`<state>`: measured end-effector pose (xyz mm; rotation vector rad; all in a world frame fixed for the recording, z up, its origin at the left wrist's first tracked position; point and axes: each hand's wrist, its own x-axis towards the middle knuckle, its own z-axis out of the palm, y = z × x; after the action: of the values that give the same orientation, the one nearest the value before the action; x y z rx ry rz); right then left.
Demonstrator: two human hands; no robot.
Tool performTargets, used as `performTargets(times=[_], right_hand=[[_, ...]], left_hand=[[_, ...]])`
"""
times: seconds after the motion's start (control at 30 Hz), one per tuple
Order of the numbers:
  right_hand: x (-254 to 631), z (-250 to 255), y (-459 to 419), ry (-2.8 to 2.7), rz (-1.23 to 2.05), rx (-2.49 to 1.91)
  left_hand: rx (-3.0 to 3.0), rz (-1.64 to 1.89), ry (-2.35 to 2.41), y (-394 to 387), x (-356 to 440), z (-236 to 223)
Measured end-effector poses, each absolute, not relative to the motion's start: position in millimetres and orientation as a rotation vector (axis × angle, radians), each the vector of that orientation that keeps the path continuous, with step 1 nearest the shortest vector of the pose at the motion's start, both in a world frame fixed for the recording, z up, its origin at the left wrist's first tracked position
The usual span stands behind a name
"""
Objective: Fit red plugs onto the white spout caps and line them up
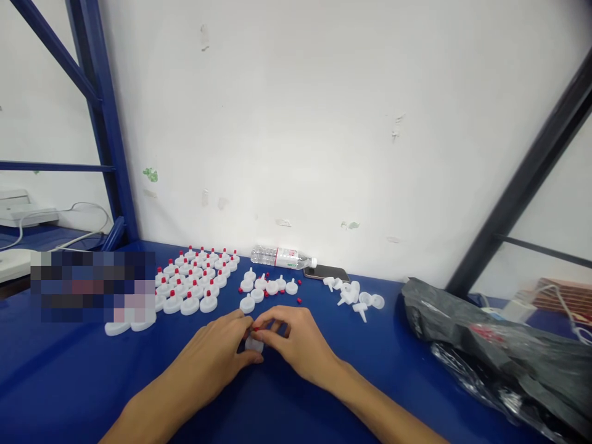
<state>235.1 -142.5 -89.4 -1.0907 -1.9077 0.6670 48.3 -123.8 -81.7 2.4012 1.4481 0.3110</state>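
Observation:
My left hand [217, 351] and my right hand [291, 342] meet over the blue table [324, 394], fingers pinched together on one white plastic cap [254, 344]. A small red tip [256, 330] shows between the fingertips, on top of that cap. Just beyond lie several white caps without tips [266, 285] with loose red tips [298, 300] scattered among them. Further left stand rows of white caps with red tips fitted [194, 277].
A heap of loose white parts [354, 295] lies to the right. A water bottle [283, 256] and a phone [326, 272] rest against the wall. A dark plastic bag [490, 345] covers the right side. A blue rack post [104, 117] rises at the left.

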Motion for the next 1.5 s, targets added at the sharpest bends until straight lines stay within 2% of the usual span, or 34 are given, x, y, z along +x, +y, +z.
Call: performTargets(times=[0.5,0.7,0.87,1.1,1.2,1.33,1.5], right_hand=[[232.0,-97.1,-138.8,-1.949,0.652,-1.156],[232.0,-103.6,-139.1,-1.977,0.604,-1.176],[234.6,-104.9,-138.0,-2.057,0.528,-1.227],[243.6,-99.4,-133.9,-2.025,0.910,-1.101],[244.5,-98.7,-132.3,-1.958,0.944,-1.111],[242.8,-97.2,-133.3,-1.919,0.852,-1.174],[248.8,-96.9,-130.3,-1.943,0.503,-1.344]], left_hand=[[2.425,0.315,1.474,-129.7,40.0,-77.1],[2.531,0.554,1.423,-138.6,38.3,-77.6],[2.547,0.423,1.410,-134.5,48.5,-71.4],[2.479,0.358,1.573,-130.5,41.8,-64.1],[2.435,0.361,1.621,-124.0,27.9,-60.7],[2.337,0.320,1.720,-109.9,1.8,-52.4],[2.276,0.285,1.786,-93.7,-36.0,-42.2]])
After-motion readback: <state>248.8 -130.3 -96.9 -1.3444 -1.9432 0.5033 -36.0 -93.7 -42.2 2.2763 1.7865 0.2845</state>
